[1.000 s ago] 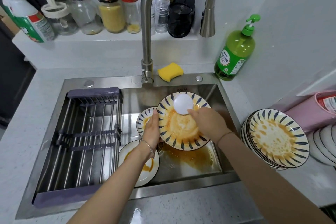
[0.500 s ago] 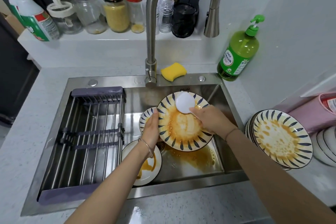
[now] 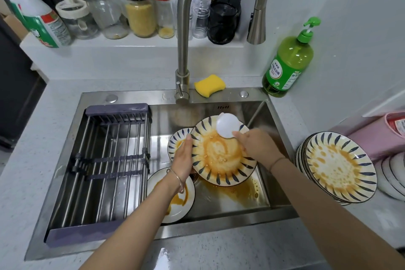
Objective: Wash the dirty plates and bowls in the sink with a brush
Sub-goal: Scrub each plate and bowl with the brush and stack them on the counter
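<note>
— What have they got hold of?
— A round, glossy ceramic plate [image 3: 219, 160], dark blue dashes round the rim, the middle smeared orange-brown. It is tilted up over the right half of the steel sink [image 3: 135, 97].
— And the hands?
— The left hand [image 3: 183, 160] reaches in over the sink's front edge. Its thumb lies on the plate's face at the left rim and the fingers curl behind, gripping it. The right hand [image 3: 256, 147] bends at the wrist over the plate's upper right, its fingers closed round the brush [image 3: 226, 126], a smooth white round-backed thing pressed against the plate near its top rim. That hand is a little blurred.
— Anything else in the basin?
— A smaller bowl [image 3: 176, 143] with the same dashes sits behind the left hand, and a white plate [image 3: 175, 204] with sauce on it lies by the front wall. A rack [image 3: 105, 160] of steel rods with grey-purple plastic ends fills the left half.
— And on the counter [image 3: 32, 149]?
— Speckled pale stone. At its right edge is a stack of plates [image 3: 337, 166] in the same pattern, the top one stained. On the sink's back rim a wavy yellow sponge [image 3: 210, 85] lies just beside the brushed-metal tap [image 3: 183, 50]. In the back right corner stands a green pump bottle [image 3: 287, 66]; its label carries Chinese writing I can't make out.
</note>
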`<action>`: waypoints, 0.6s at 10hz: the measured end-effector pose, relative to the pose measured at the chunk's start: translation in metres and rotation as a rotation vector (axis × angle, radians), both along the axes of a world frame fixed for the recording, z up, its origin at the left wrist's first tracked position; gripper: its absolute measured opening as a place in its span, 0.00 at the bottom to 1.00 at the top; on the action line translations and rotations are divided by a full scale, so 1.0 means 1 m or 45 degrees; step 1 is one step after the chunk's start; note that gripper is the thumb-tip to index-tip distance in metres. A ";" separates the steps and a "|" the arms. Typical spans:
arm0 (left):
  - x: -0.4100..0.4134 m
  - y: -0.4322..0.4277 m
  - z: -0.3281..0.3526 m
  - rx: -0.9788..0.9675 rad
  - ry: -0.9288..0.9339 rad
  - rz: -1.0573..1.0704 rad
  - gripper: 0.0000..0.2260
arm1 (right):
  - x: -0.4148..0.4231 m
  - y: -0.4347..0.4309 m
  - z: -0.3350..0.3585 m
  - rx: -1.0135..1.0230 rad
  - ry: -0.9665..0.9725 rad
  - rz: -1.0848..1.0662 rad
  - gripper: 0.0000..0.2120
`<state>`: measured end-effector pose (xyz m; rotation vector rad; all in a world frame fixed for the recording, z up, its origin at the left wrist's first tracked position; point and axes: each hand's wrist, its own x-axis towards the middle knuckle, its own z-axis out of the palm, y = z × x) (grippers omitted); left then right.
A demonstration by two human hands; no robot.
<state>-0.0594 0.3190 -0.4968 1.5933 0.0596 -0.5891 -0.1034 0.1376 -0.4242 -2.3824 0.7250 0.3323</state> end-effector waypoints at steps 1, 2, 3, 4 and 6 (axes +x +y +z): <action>0.007 0.010 -0.004 -0.046 0.004 0.068 0.19 | -0.013 -0.010 0.001 -0.133 0.199 0.016 0.13; 0.011 0.012 -0.006 -0.077 0.025 0.181 0.22 | -0.026 0.001 0.001 0.107 0.368 0.055 0.14; 0.006 0.007 -0.008 -0.105 0.108 0.216 0.25 | -0.031 0.022 -0.001 0.363 0.477 0.153 0.23; 0.000 0.002 -0.004 -0.135 0.228 0.190 0.23 | -0.027 0.034 -0.003 0.547 0.345 0.111 0.24; 0.008 0.018 -0.007 -0.242 0.276 0.233 0.27 | -0.034 0.015 0.005 0.753 -0.072 -0.217 0.22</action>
